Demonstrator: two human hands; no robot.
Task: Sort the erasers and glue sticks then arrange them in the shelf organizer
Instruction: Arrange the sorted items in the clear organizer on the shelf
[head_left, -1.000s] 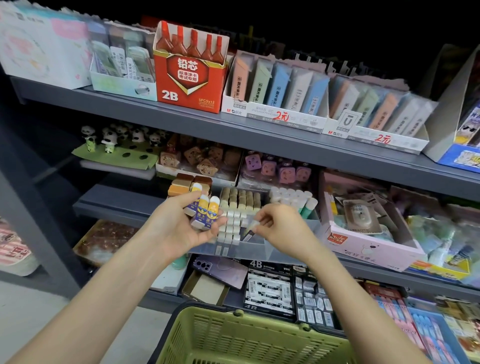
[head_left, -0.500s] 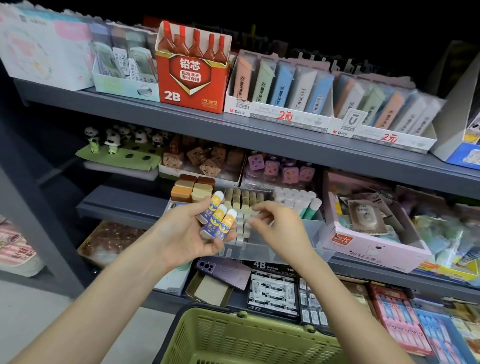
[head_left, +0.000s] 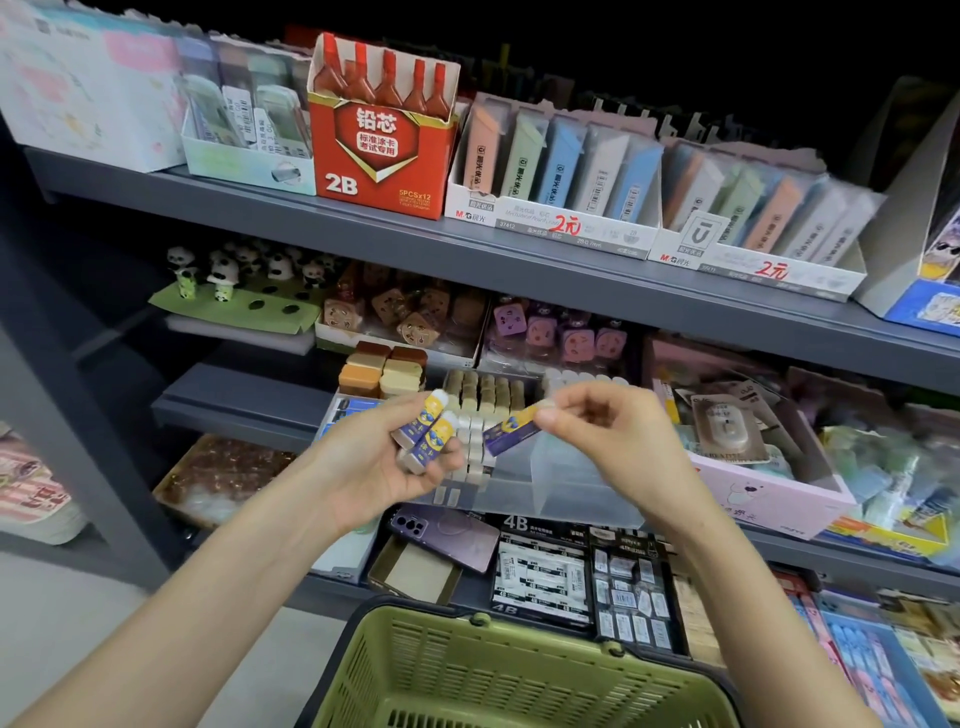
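My left hand (head_left: 366, 465) holds two blue-and-yellow glue sticks (head_left: 427, 431) with white caps, in front of the middle shelf. My right hand (head_left: 605, 439) pinches a third glue stick (head_left: 511, 428) by its cap end, a little to the right of the other two. Behind both hands stands the clear shelf organizer (head_left: 550, 478); rows of small white and beige erasers (head_left: 480, 402) fill its middle section. Brown and cream block erasers (head_left: 382, 370) are stacked at its left, and white-capped glue sticks (head_left: 582, 378) stand at its back right.
A green shopping basket (head_left: 498, 670) sits low in front of me. A purple phone (head_left: 447, 535) lies on the lower shelf. A pink box (head_left: 763, 493) of packets stands right of the organizer. The top shelf carries a red 2B lead box (head_left: 382, 135).
My right hand has taken one glue stick out of the bunch in my left hand and drawn it to the right. The left hand now holds two.
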